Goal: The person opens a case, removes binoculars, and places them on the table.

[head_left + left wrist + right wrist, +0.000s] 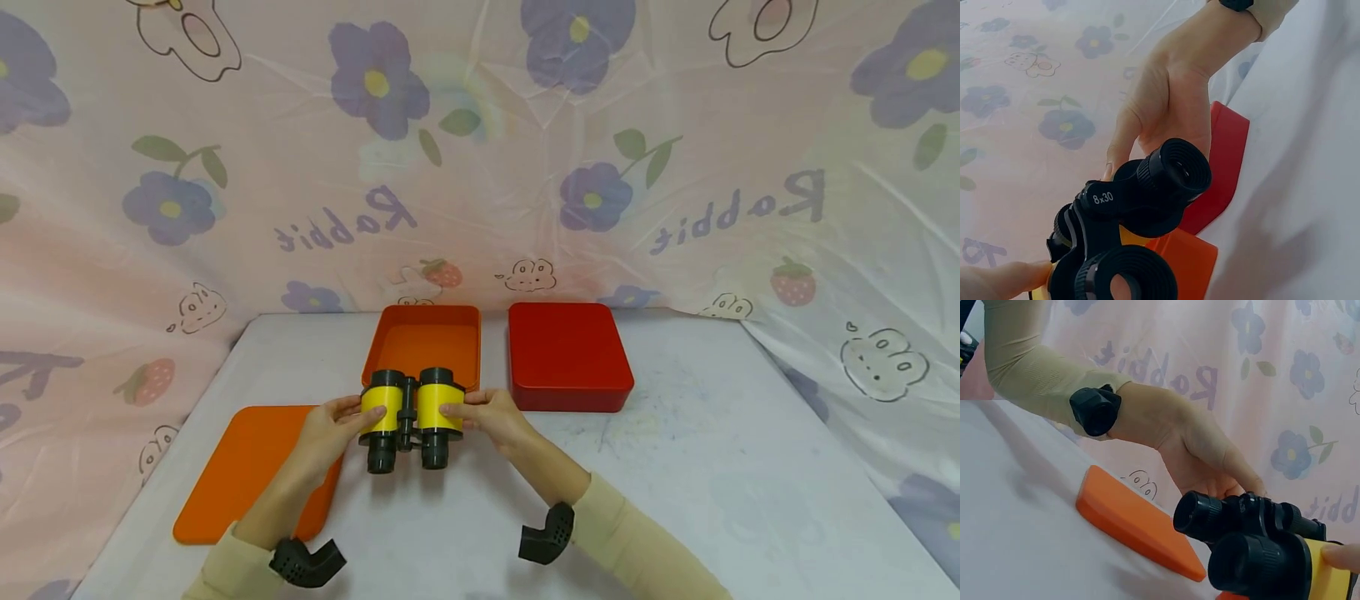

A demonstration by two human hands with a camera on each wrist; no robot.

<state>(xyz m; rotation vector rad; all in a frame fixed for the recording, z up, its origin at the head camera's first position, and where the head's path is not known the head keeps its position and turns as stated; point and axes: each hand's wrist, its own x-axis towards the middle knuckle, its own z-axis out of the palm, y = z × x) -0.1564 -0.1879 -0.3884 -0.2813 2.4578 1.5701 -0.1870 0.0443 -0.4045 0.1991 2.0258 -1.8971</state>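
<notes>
Yellow and black binoculars (438,406) are held between both hands, raised over the table's middle with the eyepieces toward the person. My left hand (327,433) grips the left barrel, thumb on its yellow band. On the other barrel, my right hand (504,421) has its thumb on top and its fingers underneath, mostly hidden. The marking "8x30" shows on the binoculars (1102,198) in the left wrist view. Just behind them stands an orange open box (427,342), its near edge partly covered by the binoculars.
An orange lid (243,462) lies flat on the left of the white table (675,500), partly under the left forearm. A red box (570,354) sits right of the orange box. Behind the table hangs a pale printed curtain (480,192).
</notes>
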